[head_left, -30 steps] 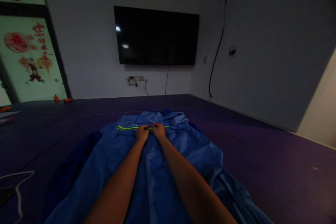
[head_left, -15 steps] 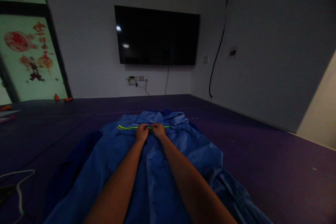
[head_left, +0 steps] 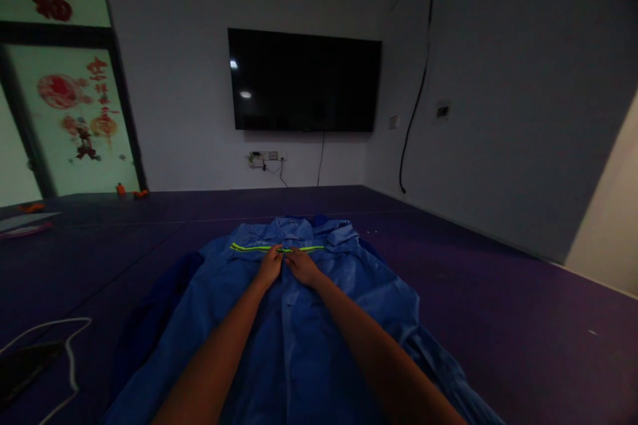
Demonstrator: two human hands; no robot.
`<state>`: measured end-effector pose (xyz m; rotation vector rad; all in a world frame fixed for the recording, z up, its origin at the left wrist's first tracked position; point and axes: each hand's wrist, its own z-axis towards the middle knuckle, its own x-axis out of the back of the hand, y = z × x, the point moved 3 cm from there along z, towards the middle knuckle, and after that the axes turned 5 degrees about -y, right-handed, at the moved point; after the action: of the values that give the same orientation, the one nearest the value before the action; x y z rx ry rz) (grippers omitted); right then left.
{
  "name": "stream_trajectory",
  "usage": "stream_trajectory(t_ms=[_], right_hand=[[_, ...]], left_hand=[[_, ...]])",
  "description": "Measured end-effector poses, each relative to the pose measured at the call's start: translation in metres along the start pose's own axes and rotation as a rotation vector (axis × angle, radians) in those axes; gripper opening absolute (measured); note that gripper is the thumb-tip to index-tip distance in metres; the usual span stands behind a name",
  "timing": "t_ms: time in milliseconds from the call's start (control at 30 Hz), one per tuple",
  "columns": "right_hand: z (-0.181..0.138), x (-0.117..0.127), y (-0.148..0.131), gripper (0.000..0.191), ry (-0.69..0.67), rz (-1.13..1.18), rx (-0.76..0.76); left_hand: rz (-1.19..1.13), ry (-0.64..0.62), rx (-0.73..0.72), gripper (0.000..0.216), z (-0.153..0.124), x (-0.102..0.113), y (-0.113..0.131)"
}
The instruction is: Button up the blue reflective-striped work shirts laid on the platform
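A blue work shirt point(head_left: 343, 305) with a collar and a yellow-green stripe across the chest lies spread flat, front side up. At the stripe, on the front button strip, my left hand point(head_left: 270, 266) pinches the cloth edge. Close beside it my right hand point(head_left: 303, 267) has its fingers closed on the same strip, fingertips nearly touching the left ones. Any button between the fingers is too small to make out. A darker blue cloth point(head_left: 154, 319) shows under the shirt's left side.
The shirt lies on a purple surface point(head_left: 498, 332). At the lower left are a white cable point(head_left: 72, 362) and a dark flat object point(head_left: 30, 372). Small orange things point(head_left: 140, 194) sit near the glass door. A television point(head_left: 304, 83) hangs on the far wall.
The camera view has shifted slightly up and left. Both hands stay at the striped part of the button strip, with the right fingers turned a little differently.
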<state>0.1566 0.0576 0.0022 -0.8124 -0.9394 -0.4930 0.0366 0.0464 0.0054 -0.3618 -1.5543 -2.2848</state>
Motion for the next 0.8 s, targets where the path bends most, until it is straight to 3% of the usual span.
stream_trajectory(t_ms=[233, 467, 600, 700, 800], right_hand=[[-0.026, -0.003, -0.015, 0.042, -0.063, -0.116, 0.049], [-0.037, 0.012, -0.024, 0.027, -0.054, -0.126, 0.063], [-0.040, 0.018, -0.025, 0.021, 0.008, -0.146, -0.013], [-0.041, 0.020, -0.026, 0.021, 0.025, -0.149, -0.037], [-0.041, 0.021, -0.028, 0.021, 0.043, -0.144, -0.044]], left_hand=[[-0.007, -0.139, -0.029, 0.043, -0.029, 0.002, 0.007], [0.137, -0.092, -0.100, 0.050, -0.045, 0.004, 0.011], [0.398, -0.010, -0.119, 0.033, -0.049, 0.009, 0.019], [0.527, -0.046, -0.134, 0.015, -0.050, 0.009, 0.024], [0.550, -0.083, -0.146, 0.011, -0.050, 0.009, 0.027]])
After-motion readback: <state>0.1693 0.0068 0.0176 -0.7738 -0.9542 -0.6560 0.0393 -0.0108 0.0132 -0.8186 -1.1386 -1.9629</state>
